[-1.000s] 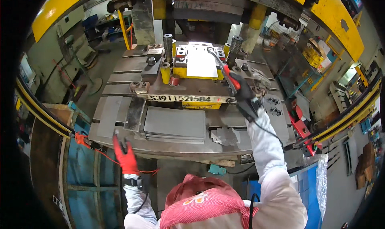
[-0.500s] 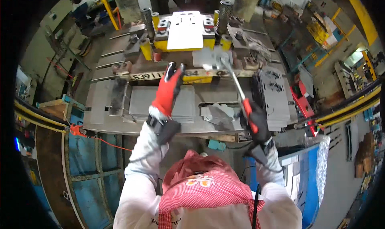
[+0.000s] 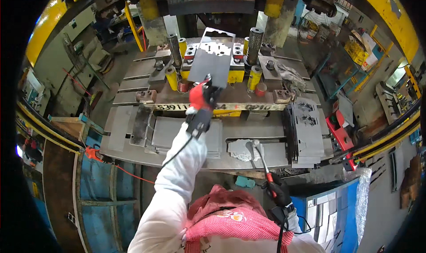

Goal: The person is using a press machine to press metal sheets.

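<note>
My left hand (image 3: 205, 95), in a red and black glove, grips the near edge of a flat grey metal sheet (image 3: 210, 66). This sheet has ragged cut-outs at its far end and sits at a tilt over the yellow-sided die (image 3: 235, 76) of a press. In a black glove, my right hand (image 3: 278, 191) is closed round a red-handled tool with a long metal shaft (image 3: 262, 160). Its rounded tip is over the near edge of the bench, beside bright irregular metal pieces (image 3: 242, 150).
Left of centre on the bench (image 3: 208, 164) lies a stack of grey sheets (image 3: 171, 135); another notched stack (image 3: 306, 133) stands at the right. Yellow posts (image 3: 254, 78) and dark springs (image 3: 254, 44) flank the die. The press's upper block (image 3: 211, 2) hangs above.
My left hand has moved forward and right and taken hold of the sheet. My right hand has drawn the tool back from the die toward me. The view has tipped up.
</note>
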A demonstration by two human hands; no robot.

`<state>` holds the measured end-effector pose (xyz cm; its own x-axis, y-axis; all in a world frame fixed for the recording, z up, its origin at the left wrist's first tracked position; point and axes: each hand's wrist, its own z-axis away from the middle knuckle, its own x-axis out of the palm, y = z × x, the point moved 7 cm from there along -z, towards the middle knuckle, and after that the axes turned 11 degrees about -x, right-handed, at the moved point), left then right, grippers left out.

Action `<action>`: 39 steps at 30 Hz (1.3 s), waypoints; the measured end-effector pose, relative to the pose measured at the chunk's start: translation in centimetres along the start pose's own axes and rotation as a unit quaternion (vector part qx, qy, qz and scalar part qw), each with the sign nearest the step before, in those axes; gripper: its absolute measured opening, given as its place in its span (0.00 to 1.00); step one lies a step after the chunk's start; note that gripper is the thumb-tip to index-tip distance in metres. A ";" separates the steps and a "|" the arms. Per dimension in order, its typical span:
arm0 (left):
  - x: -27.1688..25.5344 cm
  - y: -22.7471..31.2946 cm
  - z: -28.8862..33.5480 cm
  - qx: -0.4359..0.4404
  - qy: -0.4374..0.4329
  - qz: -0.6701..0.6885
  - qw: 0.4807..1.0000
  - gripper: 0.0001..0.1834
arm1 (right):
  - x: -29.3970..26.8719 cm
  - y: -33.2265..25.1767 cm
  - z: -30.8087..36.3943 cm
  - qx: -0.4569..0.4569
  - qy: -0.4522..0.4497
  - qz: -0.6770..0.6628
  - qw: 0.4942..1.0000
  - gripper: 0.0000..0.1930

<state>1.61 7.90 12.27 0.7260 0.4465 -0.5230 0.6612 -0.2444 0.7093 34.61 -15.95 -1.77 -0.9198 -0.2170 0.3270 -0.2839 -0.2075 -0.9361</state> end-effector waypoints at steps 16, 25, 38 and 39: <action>-12.5 1.8 1.6 -0.140 -0.544 -0.013 0.827 0.16 | 12.0 -9.6 -4.4 -0.027 -0.297 0.179 0.938 0.35; -7.6 2.5 -0.2 0.276 -0.455 -0.001 0.847 0.20 | 13.8 -4.8 0.8 0.071 -0.237 -0.040 0.968 0.38; -3.0 2.8 6.0 -0.301 -0.274 0.755 0.515 0.37 | 15.0 -12.9 -18.3 -0.087 -0.070 -0.060 0.992 0.22; -2.7 3.0 6.3 -0.273 -0.296 0.769 0.497 0.35 | 15.4 -12.9 -19.9 -0.080 -0.066 -0.075 0.992 0.20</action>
<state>2.80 0.49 12.85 0.3299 -0.2767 0.9026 -0.7934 0.4368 0.4239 18.76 2.37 12.74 -0.8234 -0.3202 0.4685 -0.4640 -0.0953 -0.8807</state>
